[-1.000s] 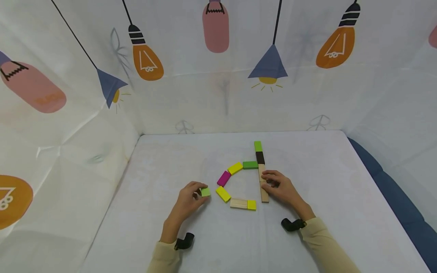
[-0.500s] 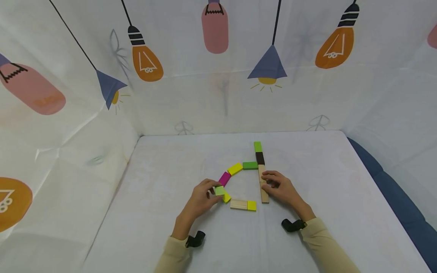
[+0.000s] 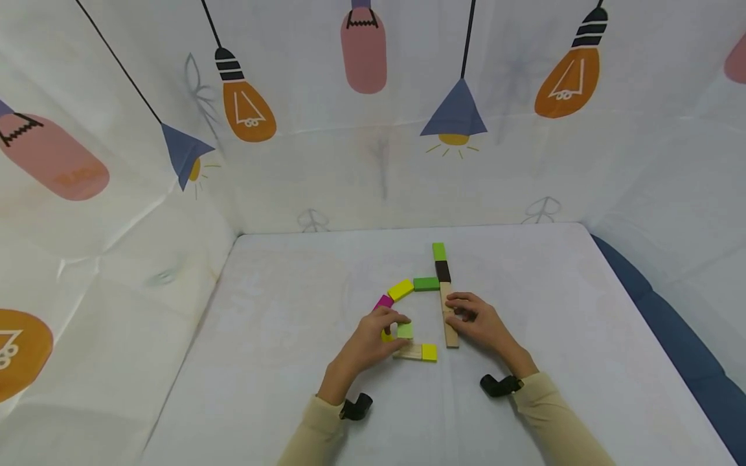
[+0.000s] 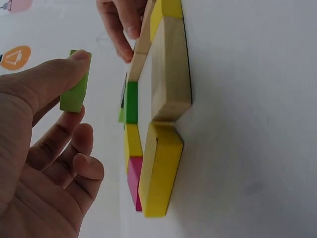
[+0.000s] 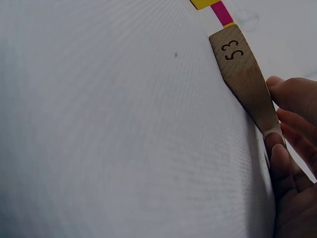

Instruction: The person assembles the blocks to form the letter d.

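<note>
My left hand point(image 3: 368, 340) pinches a light green block point(image 3: 405, 331) between thumb and fingertips, raised over the table in the left wrist view. From the head it overlaps the gap above a pale wooden block point(image 3: 410, 353) and its yellow end block point(image 3: 429, 353). Part of a slanted yellow block point(image 4: 161, 173) is hidden behind that hand from above. My right hand point(image 3: 480, 321), fingers bent, touches the side of the upright row of wooden blocks point(image 3: 451, 335); the nearest one's end is stamped 53 in the right wrist view.
A curve of magenta point(image 3: 383, 301), yellow point(image 3: 400, 290) and green point(image 3: 426, 284) blocks meets the upright row. A dark block point(image 3: 443, 271) and a bright green one point(image 3: 439, 252) top that row. White cloth printed with lamps point(image 3: 454, 110) hangs behind the white table point(image 3: 280, 291).
My left hand has carried the light green block rightward, from left of the curve, past the slanted yellow block, to the curve's inside. The right hand has stayed at the wooden row.
</note>
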The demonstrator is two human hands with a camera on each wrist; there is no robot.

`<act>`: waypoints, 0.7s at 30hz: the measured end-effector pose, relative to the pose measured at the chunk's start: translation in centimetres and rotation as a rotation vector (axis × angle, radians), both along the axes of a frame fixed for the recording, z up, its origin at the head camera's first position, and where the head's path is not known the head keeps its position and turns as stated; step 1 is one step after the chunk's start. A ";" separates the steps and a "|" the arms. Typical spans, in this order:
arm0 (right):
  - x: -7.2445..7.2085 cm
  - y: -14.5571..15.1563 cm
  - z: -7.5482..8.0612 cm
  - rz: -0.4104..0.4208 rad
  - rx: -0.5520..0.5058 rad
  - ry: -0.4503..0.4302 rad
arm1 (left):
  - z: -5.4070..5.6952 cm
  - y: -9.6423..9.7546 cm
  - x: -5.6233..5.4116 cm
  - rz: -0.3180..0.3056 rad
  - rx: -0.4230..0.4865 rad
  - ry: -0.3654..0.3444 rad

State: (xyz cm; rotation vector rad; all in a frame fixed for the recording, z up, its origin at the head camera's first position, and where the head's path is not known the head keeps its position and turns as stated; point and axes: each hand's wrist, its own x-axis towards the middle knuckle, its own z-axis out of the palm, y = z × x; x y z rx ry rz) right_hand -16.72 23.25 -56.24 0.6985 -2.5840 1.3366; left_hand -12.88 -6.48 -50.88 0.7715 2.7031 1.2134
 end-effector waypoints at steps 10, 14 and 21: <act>0.0 0.1 -0.1 -0.011 0.013 -0.030 | -0.2 2.3 0.1 -0.044 0.010 -0.057; 0.0 0.1 0.0 -0.008 0.010 -0.024 | -0.1 3.1 0.4 -0.045 -0.015 -0.046; 0.1 0.1 0.1 0.004 -0.009 -0.003 | -0.8 4.4 0.5 -0.089 -0.019 0.062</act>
